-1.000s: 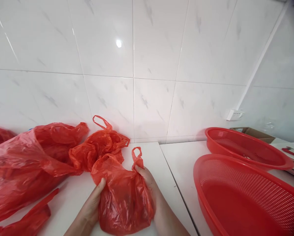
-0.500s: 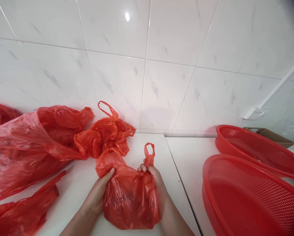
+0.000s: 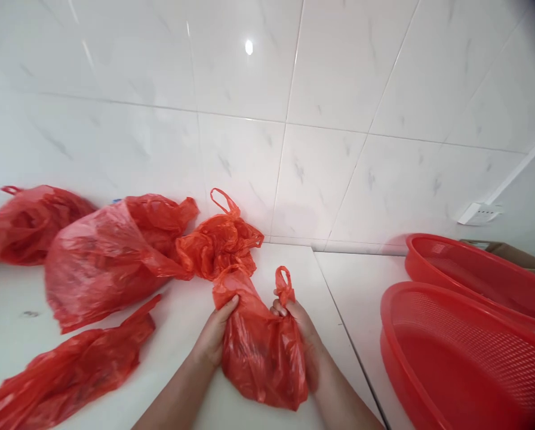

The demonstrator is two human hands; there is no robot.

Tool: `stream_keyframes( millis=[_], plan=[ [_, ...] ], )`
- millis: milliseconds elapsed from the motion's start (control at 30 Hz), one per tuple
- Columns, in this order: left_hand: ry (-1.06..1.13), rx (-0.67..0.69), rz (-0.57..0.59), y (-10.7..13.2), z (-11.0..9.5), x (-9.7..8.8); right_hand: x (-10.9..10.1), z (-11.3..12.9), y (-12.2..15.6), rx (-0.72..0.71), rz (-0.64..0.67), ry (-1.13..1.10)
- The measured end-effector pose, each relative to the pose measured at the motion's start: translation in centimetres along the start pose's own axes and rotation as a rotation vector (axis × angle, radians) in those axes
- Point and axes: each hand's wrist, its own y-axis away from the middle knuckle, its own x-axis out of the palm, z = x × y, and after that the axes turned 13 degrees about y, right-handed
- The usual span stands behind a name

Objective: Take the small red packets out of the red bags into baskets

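Between my hands is a red plastic bag [image 3: 263, 358] with something darker showing faintly through it. My left hand [image 3: 216, 334] grips its left side, thumb on the front and the other fingers hidden behind. At the top right, my right hand [image 3: 297, 319] is closed around the bunched neck, and one handle loop sticks up above the fist. What is inside the bag cannot be made out. Just behind it, near the wall, lies a crumpled orange-red bag [image 3: 218, 245] with a raised handle loop.
On the left of the white table [image 3: 178, 346] rest a large filled red bag [image 3: 101, 263], a rounder red bag [image 3: 39, 224] and a flattened red bag [image 3: 88, 364]. Two red plastic baskets [image 3: 429, 364] stand on the right. A tiled wall [image 3: 231, 161] borders the back.
The view has turned left, so everything sits further right and more bags show at the left. Both hands keep their hold on the bag, which is slightly tilted now.
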Motion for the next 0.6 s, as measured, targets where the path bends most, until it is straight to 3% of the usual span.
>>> stream_keyframes(
  millis=[167, 367, 600],
  plan=[
    [-0.012, -0.011, 0.126, 0.1, -0.2, 0.0, 1.2, 0.8, 0.7, 0.065, 0.042, 0.033],
    [0.015, -0.013, 0.101, -0.3, 0.1, -0.1, 2.9, 1.3, 2.7, 0.133, 0.11, 0.1],
    [0.001, 0.038, 0.105, -2.0, 0.3, -0.1, 1.6, 0.3, -0.3, 0.016, 0.147, 0.109]
  ],
)
